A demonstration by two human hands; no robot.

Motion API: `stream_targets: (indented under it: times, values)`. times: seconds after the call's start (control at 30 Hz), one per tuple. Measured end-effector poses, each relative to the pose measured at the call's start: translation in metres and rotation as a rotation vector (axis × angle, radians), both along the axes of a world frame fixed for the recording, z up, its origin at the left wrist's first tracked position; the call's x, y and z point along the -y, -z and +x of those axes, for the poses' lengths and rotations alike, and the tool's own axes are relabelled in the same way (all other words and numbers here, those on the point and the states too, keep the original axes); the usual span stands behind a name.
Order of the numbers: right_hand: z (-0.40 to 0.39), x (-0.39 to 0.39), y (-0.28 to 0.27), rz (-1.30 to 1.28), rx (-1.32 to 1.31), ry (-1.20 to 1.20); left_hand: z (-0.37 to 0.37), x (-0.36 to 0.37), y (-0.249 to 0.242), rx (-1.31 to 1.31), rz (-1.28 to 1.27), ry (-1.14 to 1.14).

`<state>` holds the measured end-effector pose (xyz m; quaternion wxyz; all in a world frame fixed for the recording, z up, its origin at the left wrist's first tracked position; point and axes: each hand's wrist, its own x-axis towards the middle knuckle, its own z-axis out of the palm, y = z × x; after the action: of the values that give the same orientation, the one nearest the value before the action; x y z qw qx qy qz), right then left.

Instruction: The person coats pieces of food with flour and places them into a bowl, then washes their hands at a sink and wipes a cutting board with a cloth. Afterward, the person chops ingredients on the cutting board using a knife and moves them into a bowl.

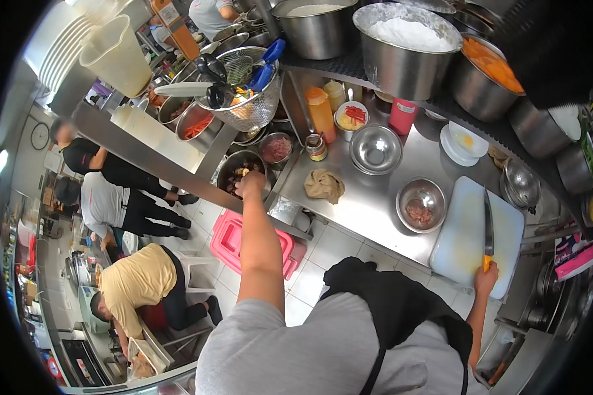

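Meat pieces are being picked by the left hand point(251, 182) from a container point(242, 172), fingers closed; the knife point(488, 232) is gripped by the right hand point(486, 278) on the bare cutting board point(464, 243), cutting not yet begun.

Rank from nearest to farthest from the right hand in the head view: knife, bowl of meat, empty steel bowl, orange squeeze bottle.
From the right hand:
1. Knife, in its grip, on the cutting board.
2. Bowl of meat, beside the board.
3. Empty steel bowl, mid-counter.
4. Orange squeeze bottle, at the counter's back.
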<state>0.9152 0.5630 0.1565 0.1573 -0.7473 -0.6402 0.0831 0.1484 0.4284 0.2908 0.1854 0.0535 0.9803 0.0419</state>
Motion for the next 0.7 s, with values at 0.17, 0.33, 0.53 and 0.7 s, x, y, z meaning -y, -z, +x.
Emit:
stream_targets:
  times: [0.17,0.33,0.53,0.7]
  values:
    - [-0.001,0.001,-0.001,-0.010,0.000,-0.001,0.000,0.007,0.006,-0.014,0.034,-0.060]
    - [0.001,0.001,-0.002,-0.020,-0.012,-0.013,-0.002,0.015,0.046,-0.346,0.384,-0.159]
    - [0.001,0.000,-0.003,-0.035,-0.023,-0.005,-0.005,0.015,0.041,-0.260,1.384,-0.281]
    - [0.006,-0.001,0.002,-0.012,-0.057,-0.024,-0.002,0.017,0.039,0.307,1.994,-0.316]
